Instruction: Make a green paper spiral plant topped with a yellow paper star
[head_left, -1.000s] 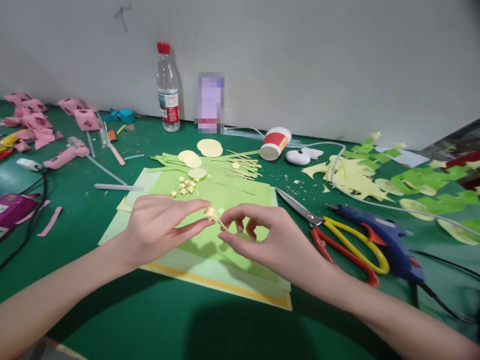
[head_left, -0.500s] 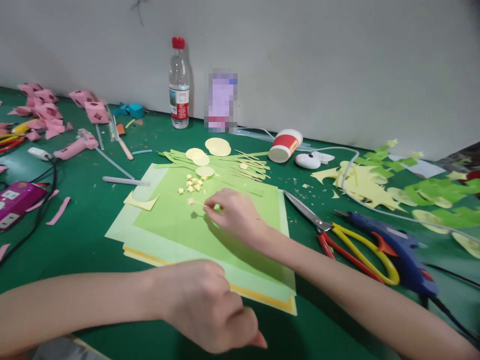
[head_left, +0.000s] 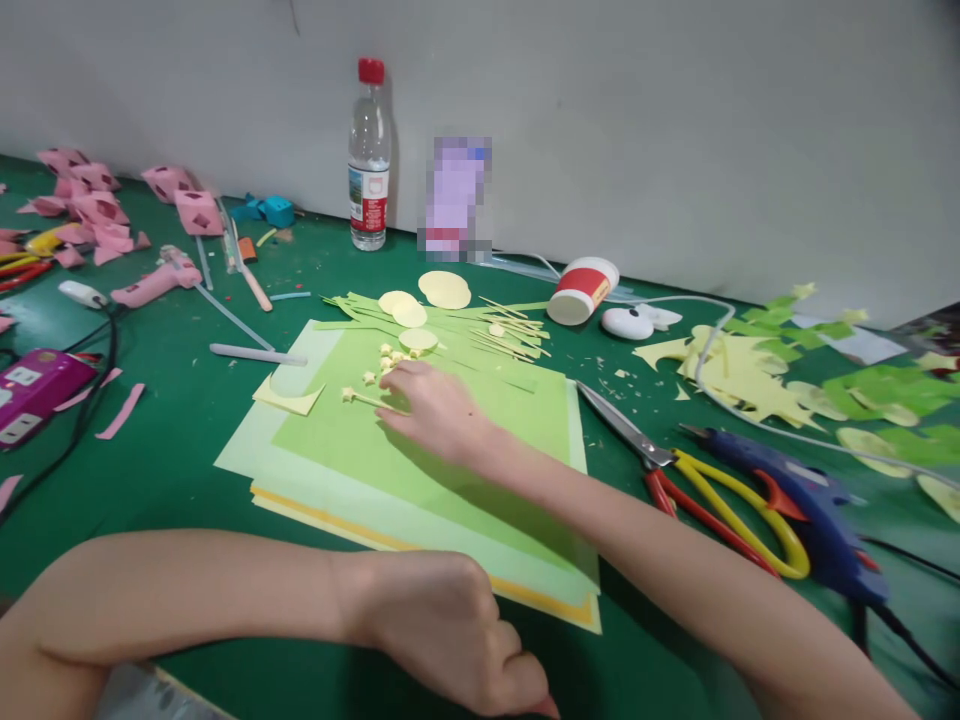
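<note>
Fronting a grey wall (head_left: 675,130), the green table (head_left: 150,490) underlies a closed left hand (head_left: 459,635); whether the right hand (head_left: 433,408) grips is unclear.

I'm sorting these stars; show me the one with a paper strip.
The leftmost star, left of the right hand: a thin pale strip runs from it toward that hand; the other visible stars show none.

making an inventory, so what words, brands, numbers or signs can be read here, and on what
No text can be read for sure.
Bottle: label print too small and blurred.
Cup: mark on its red band too blurred.
Screen: pixelated, unreadable.
</note>
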